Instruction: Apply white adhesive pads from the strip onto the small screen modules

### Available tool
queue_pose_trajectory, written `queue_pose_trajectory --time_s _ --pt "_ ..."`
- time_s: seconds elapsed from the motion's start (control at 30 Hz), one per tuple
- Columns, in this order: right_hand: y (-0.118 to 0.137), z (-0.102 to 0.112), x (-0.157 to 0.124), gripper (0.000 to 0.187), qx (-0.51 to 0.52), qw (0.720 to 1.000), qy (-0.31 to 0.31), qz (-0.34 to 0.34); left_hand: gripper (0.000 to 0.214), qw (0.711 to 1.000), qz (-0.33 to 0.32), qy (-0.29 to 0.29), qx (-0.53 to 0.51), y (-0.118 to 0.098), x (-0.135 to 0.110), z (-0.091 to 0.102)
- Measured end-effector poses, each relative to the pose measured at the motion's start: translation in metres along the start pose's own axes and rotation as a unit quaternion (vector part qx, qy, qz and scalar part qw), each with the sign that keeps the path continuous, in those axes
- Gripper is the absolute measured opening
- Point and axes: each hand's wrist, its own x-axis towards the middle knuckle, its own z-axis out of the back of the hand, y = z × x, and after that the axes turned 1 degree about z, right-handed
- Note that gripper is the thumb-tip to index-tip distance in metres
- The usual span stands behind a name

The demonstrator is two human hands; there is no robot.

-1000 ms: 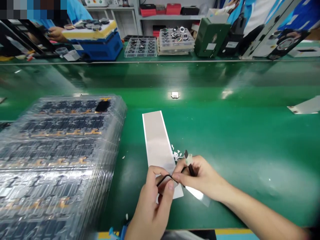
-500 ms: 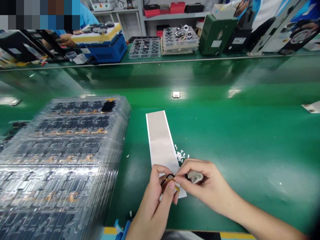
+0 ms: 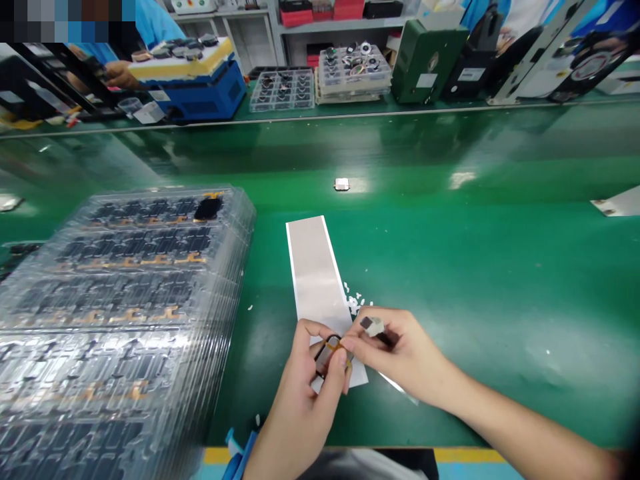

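My left hand [image 3: 300,400] is shut on a small dark rectangular part [image 3: 329,355] ringed by a thin amber flexible strip, and its fingers hide part of it. My right hand [image 3: 405,353] pinches a small white-and-black tab [image 3: 373,325] just beside the left fingertips. Both hands are over the end of a long white paper strip [image 3: 315,280] lying on the green bench [image 3: 450,280]. Small white scraps [image 3: 354,304] lie at the strip's right edge. A thin transparent film [image 3: 397,385] pokes out under my right hand.
A tall stack of transparent trays [image 3: 125,300] holding dark parts stands to the left, with one black piece [image 3: 207,209] on top. Across the bench, a co-worker's hand [image 3: 120,75] is beside a blue-and-yellow machine [image 3: 195,80], near more trays and a green device.
My right hand has drawn back to the right from the part in my left hand, and the white-and-black tab now shows between its fingertips. The amber strip is visible around the part.
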Motion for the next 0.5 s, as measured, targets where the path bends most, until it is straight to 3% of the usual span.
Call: queue_pose_trajectory --time_s 0.27,0.33,0.4,0.5 --pt "0.0 -0.001 0.0 0.023 -0.023 1.0 -0.005 -0.006 0.022 1.0 -0.001 -0.017 0.001 -0.003 0.001 -0.002" --pt "0.002 0.002 -0.003 0.013 -0.079 0.996 -0.014 0.031 0.026 0.999 -0.001 -0.031 -0.021 -0.004 0.0 -0.003" --pt "0.003 0.007 -0.008 0.012 -0.196 0.97 -0.017 0.142 0.029 0.997 0.013 -0.055 -0.054 -0.006 0.0 -0.003" --pt "-0.001 0.015 -0.016 0.026 -0.375 0.879 0.031 0.293 0.032 0.994 0.045 -0.062 -0.08 -0.006 0.001 -0.003"
